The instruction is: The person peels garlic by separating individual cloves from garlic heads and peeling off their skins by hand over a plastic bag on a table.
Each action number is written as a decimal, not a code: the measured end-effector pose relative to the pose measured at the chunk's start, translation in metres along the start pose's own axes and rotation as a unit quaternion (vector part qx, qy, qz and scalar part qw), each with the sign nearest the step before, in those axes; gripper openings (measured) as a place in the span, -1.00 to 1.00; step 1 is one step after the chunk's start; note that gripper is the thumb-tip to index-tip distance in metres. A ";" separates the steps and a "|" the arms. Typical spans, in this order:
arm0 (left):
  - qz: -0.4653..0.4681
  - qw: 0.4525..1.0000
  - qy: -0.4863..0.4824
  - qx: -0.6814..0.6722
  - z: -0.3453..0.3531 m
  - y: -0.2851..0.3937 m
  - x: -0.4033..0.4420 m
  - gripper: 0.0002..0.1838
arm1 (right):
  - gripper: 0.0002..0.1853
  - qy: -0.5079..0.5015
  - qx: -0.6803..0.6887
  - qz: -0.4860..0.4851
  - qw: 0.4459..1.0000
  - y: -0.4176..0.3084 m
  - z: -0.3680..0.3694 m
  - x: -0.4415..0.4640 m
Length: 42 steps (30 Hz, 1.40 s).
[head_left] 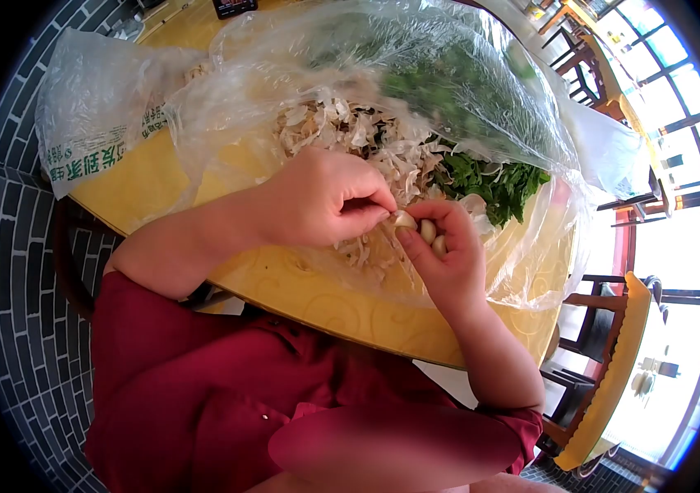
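Observation:
My left hand [325, 197] reaches in from the left, its thumb and forefinger pinched at the tip of a pale garlic clove [404, 220]. That clove sits between the thumb and forefinger of my right hand [452, 255]. Several more peeled cloves [428, 231] rest inside the curled fingers of my right hand. Just beyond both hands lies a heap of papery garlic skins [341, 127] on clear plastic. Green leaves [489, 185] lie to the right of the skins, partly under the plastic.
A large clear plastic bag [267, 49] spreads over the yellow table [317, 308]. At the left edge hangs a white bag with green print [87, 123]. A dark box [235, 7] stands at the far edge. Chairs and another table [613, 370] are on the right.

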State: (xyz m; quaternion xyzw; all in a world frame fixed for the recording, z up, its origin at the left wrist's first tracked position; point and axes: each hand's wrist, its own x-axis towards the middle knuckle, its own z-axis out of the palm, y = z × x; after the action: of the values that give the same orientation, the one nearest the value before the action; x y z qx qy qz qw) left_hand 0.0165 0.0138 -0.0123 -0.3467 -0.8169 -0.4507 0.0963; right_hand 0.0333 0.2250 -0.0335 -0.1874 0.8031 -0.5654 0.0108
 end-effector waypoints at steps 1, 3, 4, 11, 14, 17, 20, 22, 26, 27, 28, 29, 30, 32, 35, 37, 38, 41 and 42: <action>0.010 1.000 0.007 0.007 0.001 -0.001 0.000 -0.88 | -0.78 -0.004 0.005 0.002 1.000 0.001 0.000 0.000; 0.031 0.999 0.021 0.020 0.005 -0.002 -0.001 -0.88 | -0.77 -0.012 0.016 0.006 1.000 0.003 0.001 0.000; 0.037 0.999 0.025 0.027 0.005 -0.002 0.000 -0.88 | -0.76 -0.016 0.014 0.002 1.000 0.002 0.001 0.000; 0.015 0.999 0.019 0.038 0.006 0.004 0.000 -0.88 | -0.75 -0.034 -0.004 -0.010 0.999 -0.008 0.000 0.000; -0.007 0.999 0.030 0.040 0.006 0.004 -0.001 -0.88 | -0.75 -0.049 -0.004 -0.041 0.998 -0.011 -0.003 -0.001; -0.014 0.998 0.042 0.039 0.004 0.000 0.000 -0.88 | -0.74 -0.055 0.057 -0.063 0.995 -0.004 -0.003 -0.003; -0.001 0.998 0.034 0.050 0.003 -0.001 0.001 -0.89 | -0.73 -0.059 0.106 -0.059 0.991 0.001 -0.004 -0.006; -0.004 0.998 0.026 0.052 0.004 0.000 0.001 -0.90 | -0.73 -0.057 0.131 -0.077 0.987 0.001 -0.003 -0.006; -0.031 0.999 0.024 0.037 0.005 0.003 0.001 -0.90 | -0.72 -0.081 0.247 -0.059 0.964 -0.009 -0.003 -0.005; -0.036 0.998 0.026 0.035 0.005 0.003 0.001 -0.90 | -0.71 -0.098 0.289 -0.029 0.952 -0.012 -0.004 -0.006; -0.043 0.998 0.029 0.044 0.004 0.002 0.001 -0.90 | -0.71 -0.121 0.294 -0.026 0.948 -0.013 -0.006 -0.007; -0.050 0.997 0.033 0.053 0.003 0.001 0.002 -0.91 | -0.71 -0.144 0.298 -0.023 0.943 -0.012 -0.008 -0.007; -0.057 0.996 0.037 0.062 0.002 -0.001 0.002 -0.91 | -0.71 -0.167 0.303 -0.020 0.938 -0.012 -0.010 -0.007; -0.038 0.995 0.059 0.077 0.001 -0.009 0.004 -0.90 | -0.71 -0.161 0.286 -0.017 0.944 -0.010 -0.006 -0.008; -0.015 0.993 0.059 0.098 -0.001 -0.013 0.004 -0.85 | -0.72 -0.136 0.216 0.022 0.967 -0.008 -0.007 -0.007; 0.000 0.992 0.080 0.100 0.002 -0.013 0.005 -0.82 | -0.73 -0.114 0.187 0.064 0.974 -0.008 -0.009 -0.005; 0.008 0.990 0.107 0.095 0.005 -0.011 0.006 -0.81 | -0.75 -0.103 0.190 0.086 0.973 -0.009 -0.008 -0.003; 0.054 0.984 0.125 0.118 0.004 -0.013 0.011 -0.78 | -0.77 -0.082 0.187 0.097 0.974 -0.010 -0.007 -0.001; 0.072 0.981 0.122 0.132 0.001 -0.014 0.011 -0.77 | -0.77 -0.077 0.185 0.091 0.976 -0.009 -0.007 -0.001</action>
State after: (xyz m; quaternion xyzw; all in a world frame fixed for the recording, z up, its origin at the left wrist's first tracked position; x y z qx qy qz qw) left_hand -0.0006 0.0151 -0.0173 -0.3316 -0.8243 -0.3695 0.2721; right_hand 0.0353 0.2290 -0.0228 -0.1512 0.6954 -0.6843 0.1590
